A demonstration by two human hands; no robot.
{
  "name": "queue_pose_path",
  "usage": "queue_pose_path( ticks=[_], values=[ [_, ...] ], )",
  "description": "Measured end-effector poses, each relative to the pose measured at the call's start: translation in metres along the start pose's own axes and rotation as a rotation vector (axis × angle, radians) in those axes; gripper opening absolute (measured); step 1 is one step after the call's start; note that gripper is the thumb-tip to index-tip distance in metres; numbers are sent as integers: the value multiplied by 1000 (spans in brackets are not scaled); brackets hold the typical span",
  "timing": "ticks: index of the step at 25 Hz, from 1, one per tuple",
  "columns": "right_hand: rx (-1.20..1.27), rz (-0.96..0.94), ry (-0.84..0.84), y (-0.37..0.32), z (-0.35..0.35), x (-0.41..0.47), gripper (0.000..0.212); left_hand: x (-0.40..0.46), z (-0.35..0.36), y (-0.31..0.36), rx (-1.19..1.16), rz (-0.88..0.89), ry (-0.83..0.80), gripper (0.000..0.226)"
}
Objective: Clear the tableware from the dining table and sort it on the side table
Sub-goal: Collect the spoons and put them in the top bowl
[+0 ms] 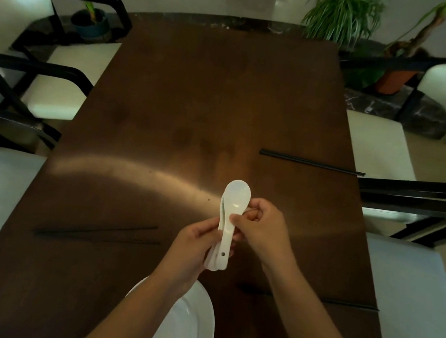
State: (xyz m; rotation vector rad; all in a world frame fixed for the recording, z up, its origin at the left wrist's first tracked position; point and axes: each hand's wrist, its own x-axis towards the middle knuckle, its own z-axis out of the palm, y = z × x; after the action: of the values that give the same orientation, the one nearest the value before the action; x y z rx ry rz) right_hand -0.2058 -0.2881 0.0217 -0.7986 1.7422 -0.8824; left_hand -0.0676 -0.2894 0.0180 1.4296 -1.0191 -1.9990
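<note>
Above the brown dining table I hold a nested stack of white soup spoons. My left hand grips the handles from below. My right hand pinches the stack at mid-length. Stacked white plates sit at the table's near edge, partly hidden under my left forearm. Black chopsticks lie at the right edge, another pair of chopsticks lies at the left, and a third pair of chopsticks shows beyond my right forearm.
Cream chairs with black frames stand along both sides of the table, chair on the left and chair on the right. Potted plants stand on a dark ledge beyond the far end.
</note>
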Motion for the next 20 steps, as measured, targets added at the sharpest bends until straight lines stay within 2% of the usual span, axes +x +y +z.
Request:
queue_pose_path(
  ticks=[6,11,12,16,20],
  values=[
    [-148,-43,73,9,14,-39,33,-41,-4,-10,-40,-13,9,32],
    [-180,-132,54,5,13,-58,62,-68,-17,-13,-45,-54,-51,37],
    [-129,-156,10,1,8,-59,60,-72,-22,-12,-29,-63,-82,37],
    [-108,-254,-198,-9,-8,-63,24,-86,-41,-3,114,-42,-224,29],
    [-84,-268,-155,-8,-2,-72,20,-95,-50,1,185,-38,-214,28]
  ],
)
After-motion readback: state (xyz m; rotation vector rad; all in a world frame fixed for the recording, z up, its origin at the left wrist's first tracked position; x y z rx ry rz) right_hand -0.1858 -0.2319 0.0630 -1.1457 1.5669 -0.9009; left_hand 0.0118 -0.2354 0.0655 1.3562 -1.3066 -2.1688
